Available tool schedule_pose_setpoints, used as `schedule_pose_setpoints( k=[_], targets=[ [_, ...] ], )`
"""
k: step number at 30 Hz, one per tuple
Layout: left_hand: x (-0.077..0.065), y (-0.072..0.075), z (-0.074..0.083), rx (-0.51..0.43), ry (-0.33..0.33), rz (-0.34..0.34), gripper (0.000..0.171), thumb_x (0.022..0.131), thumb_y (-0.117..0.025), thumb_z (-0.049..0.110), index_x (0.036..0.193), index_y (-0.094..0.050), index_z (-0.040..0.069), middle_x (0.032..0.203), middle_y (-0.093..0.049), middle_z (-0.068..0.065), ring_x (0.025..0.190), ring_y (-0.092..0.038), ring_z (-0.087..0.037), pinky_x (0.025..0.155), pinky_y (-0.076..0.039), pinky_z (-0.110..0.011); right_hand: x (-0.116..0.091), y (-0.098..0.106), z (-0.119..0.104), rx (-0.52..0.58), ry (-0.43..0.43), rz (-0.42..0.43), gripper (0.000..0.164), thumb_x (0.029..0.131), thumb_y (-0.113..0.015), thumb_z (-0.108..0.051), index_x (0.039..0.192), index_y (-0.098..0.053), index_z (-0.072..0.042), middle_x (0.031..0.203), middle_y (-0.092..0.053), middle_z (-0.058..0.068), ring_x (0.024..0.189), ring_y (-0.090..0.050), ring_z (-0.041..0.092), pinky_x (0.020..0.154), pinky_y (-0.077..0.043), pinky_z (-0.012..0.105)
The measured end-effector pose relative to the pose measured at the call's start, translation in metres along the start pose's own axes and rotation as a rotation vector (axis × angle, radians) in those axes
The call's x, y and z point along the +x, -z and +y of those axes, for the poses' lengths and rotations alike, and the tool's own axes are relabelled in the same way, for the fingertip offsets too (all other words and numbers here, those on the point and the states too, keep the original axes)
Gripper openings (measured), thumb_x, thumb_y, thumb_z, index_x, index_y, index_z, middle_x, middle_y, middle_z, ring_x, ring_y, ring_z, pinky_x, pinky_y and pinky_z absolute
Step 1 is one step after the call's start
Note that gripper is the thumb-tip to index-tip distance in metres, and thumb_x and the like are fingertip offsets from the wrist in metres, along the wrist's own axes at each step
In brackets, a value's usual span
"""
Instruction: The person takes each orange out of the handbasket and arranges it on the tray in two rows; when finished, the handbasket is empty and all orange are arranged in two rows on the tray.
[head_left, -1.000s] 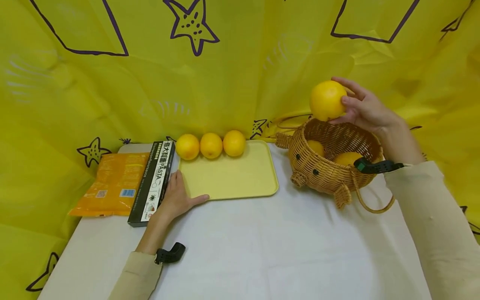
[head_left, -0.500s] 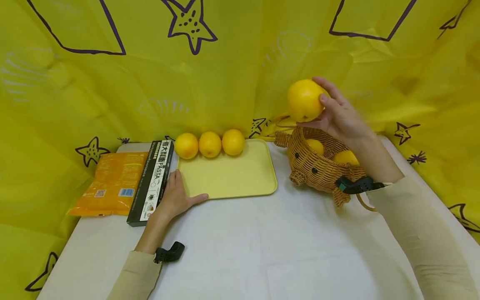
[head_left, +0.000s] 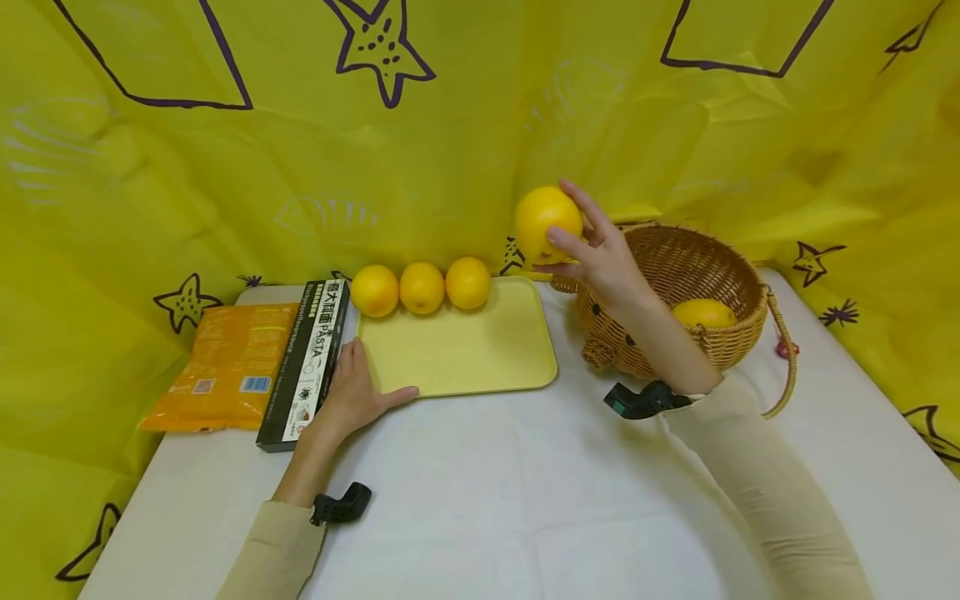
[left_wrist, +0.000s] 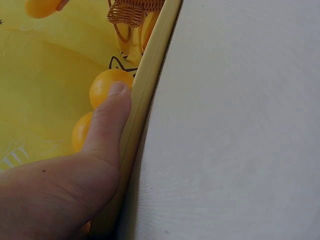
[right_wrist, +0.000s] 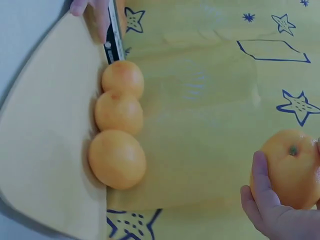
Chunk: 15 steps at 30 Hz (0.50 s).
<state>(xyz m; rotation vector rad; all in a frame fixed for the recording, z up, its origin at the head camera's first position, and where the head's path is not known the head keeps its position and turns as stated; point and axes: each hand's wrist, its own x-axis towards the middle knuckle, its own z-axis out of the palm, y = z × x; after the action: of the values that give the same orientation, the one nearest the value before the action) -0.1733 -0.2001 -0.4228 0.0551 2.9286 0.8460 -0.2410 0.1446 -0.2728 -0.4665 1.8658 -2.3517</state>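
Note:
My right hand grips an orange in the air, between the yellow tray and the pig-faced wicker basket. In the right wrist view the held orange shows its green stem end, with fingers around its side. Three oranges sit in a row along the tray's back edge. My left hand rests at the tray's front left corner, fingers straight along its left side and thumb along the front edge. Another orange lies in the basket; my right forearm hides part of the basket's face.
Left of the tray lie a black and white pasta box and an orange plastic packet. A yellow patterned cloth hangs behind the white table. The basket's handle droops over its right side.
My right hand has carried the orange left from above the basket, then lower, to near the tray's back right corner. My left hand has stayed at the tray corner.

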Motion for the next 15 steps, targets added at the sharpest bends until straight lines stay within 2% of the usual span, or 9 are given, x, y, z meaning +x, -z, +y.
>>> schedule_pose_setpoints(
  k=[5, 10, 15],
  targets=[
    [0.001, -0.002, 0.0, -0.004, -0.004, -0.002, 0.131, 0.074, -0.076, 0.057, 0.15, 0.005, -0.011, 0.156, -0.004, -0.033, 0.145, -0.013, -0.048, 0.12, -0.017, -0.056, 0.005, -0.008, 0.017, -0.018, 0.006, -0.021, 0.061, 0.098, -0.053, -0.01, 0.151, -0.031, -0.028, 0.153, -0.027, 0.011, 0.121, -0.05, 0.03, 0.081, -0.059, 0.034],
    [0.0, -0.001, -0.001, 0.003, -0.003, 0.009, 0.131, 0.073, -0.077, 0.056, 0.15, 0.003, -0.012, 0.155, -0.006, -0.034, 0.144, -0.015, -0.049, 0.119, -0.019, -0.056, 0.011, -0.021, 0.029, 0.005, -0.045, -0.048, 0.061, 0.097, -0.052, -0.01, 0.151, -0.028, -0.025, 0.149, -0.029, 0.01, 0.119, -0.048, 0.029, 0.079, -0.057, 0.036],
    [0.001, -0.001, 0.0, -0.017, -0.005, 0.02, 0.129, 0.073, -0.079, 0.054, 0.15, 0.003, -0.012, 0.154, -0.008, -0.034, 0.143, -0.017, -0.049, 0.118, -0.021, -0.057, 0.016, -0.035, 0.041, -0.117, -0.064, -0.019, 0.067, 0.091, -0.06, -0.012, 0.148, -0.027, -0.024, 0.146, -0.032, 0.011, 0.114, -0.05, 0.028, 0.076, -0.057, 0.031]
  ],
)
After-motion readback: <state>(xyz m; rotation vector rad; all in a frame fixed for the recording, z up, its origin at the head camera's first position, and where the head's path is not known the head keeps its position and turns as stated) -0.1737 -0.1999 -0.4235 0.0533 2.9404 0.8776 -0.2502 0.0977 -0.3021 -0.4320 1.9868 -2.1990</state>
